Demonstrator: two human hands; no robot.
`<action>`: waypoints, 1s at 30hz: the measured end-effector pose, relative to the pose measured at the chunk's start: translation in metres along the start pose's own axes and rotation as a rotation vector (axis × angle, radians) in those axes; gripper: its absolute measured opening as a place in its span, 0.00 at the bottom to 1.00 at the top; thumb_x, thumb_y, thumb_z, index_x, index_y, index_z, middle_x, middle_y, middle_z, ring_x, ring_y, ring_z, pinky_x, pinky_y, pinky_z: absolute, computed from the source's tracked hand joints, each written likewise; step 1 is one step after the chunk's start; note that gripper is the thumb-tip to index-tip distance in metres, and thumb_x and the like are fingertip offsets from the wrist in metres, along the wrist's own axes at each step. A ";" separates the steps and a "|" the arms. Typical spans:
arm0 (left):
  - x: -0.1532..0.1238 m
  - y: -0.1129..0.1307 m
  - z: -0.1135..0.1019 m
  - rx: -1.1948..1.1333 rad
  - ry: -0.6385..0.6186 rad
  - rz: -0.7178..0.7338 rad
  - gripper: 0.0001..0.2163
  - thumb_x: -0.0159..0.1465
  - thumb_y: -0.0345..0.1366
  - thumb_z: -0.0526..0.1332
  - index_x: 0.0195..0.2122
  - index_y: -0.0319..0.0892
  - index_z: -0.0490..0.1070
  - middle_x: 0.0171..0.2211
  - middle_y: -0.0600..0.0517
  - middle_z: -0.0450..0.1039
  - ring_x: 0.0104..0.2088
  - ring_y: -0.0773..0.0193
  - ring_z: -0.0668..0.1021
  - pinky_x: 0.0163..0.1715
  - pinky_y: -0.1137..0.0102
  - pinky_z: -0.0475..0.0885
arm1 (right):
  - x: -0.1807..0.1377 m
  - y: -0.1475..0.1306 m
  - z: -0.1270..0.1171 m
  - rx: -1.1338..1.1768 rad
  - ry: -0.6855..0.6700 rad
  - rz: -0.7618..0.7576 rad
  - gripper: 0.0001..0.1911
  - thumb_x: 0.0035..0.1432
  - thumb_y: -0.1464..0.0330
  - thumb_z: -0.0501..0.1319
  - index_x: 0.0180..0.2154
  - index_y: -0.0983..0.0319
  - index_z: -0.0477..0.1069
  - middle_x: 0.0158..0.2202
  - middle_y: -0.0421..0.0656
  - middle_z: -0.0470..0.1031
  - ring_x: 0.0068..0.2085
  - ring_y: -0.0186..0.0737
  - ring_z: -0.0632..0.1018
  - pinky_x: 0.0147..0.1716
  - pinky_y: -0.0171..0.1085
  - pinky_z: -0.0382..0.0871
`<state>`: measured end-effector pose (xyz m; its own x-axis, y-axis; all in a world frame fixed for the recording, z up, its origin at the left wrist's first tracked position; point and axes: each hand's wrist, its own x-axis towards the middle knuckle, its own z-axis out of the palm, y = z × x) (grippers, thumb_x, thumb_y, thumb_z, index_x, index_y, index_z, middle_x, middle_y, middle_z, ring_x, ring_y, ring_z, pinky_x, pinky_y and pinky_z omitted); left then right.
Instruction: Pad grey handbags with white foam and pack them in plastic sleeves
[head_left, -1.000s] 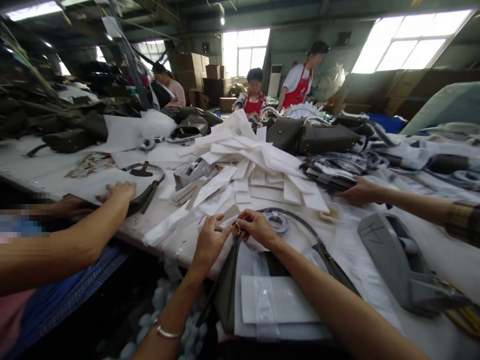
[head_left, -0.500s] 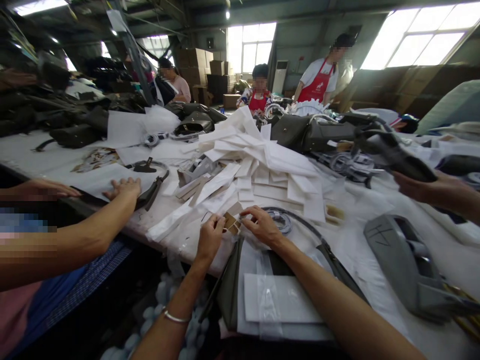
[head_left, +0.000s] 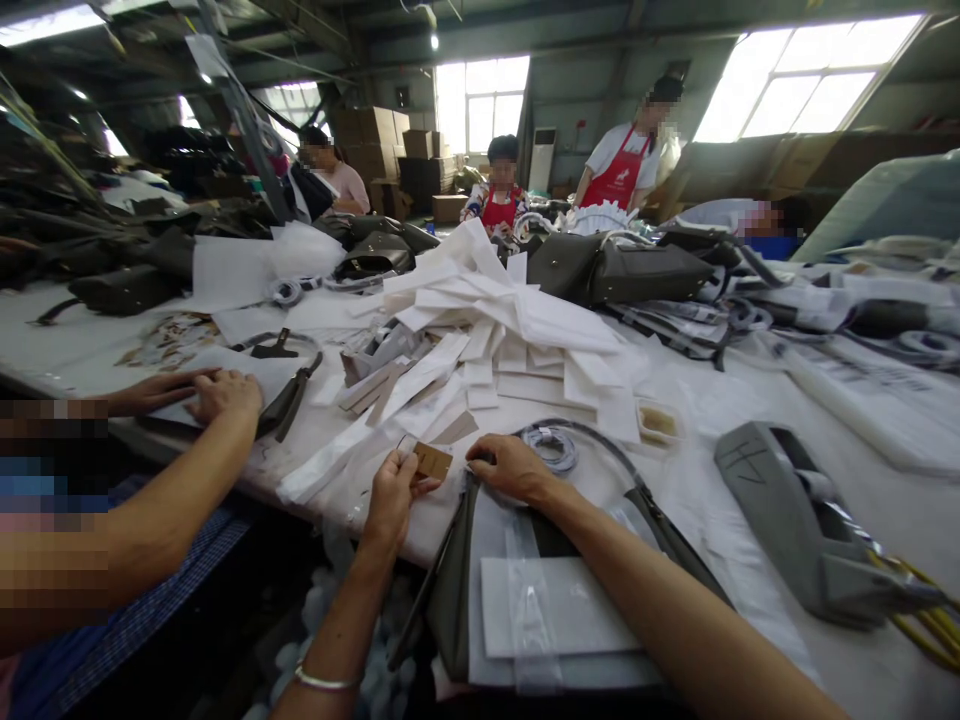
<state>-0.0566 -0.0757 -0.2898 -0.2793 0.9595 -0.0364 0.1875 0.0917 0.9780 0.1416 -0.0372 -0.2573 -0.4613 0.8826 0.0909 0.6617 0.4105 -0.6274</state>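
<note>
My left hand (head_left: 391, 492) pinches a small brown hang tag (head_left: 433, 461) between thumb and fingers, just left of the bag. Curled over the bag's upper left corner is my right hand (head_left: 511, 468), its thumb and fingertips closed there; the exact spot they grip is partly hidden. The dark olive handbag (head_left: 455, 590) leans at the table edge in front of me. White padding sheets (head_left: 592, 606) with clear tape cover its front. Its handle (head_left: 604, 440) arches up behind my right hand, around a coil of grey wrapped strap (head_left: 551, 448).
White foam sheets (head_left: 517, 320) pile up mid-table. A grey tape dispenser (head_left: 787, 520) stands right, near a small clear tray (head_left: 660, 422). At left, a co-worker's hands (head_left: 225, 395) press a white sheet on another bag. More dark bags (head_left: 652, 272) and several people are farther back.
My left hand has drawn the tag left, away from my right hand. My right hand has lowered and closed at the bag's corner. Another person's hand with a dark bag has left at right.
</note>
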 end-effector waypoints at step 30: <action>0.063 0.052 0.117 0.915 -0.580 0.630 0.16 0.65 0.29 0.48 0.35 0.41 0.77 0.36 0.44 0.78 0.38 0.58 0.79 0.38 0.69 0.68 | -0.006 0.055 -0.054 -0.439 0.114 0.136 0.23 0.55 0.72 0.65 0.53 0.61 0.73 0.54 0.49 0.73 0.55 0.45 0.73 0.52 0.37 0.66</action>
<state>0.0462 0.0208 -0.2650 0.5080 0.8582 0.0731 0.7870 -0.4970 0.3655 0.2129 -0.0076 -0.2509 -0.3013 0.9446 0.1298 0.9103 0.3255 -0.2556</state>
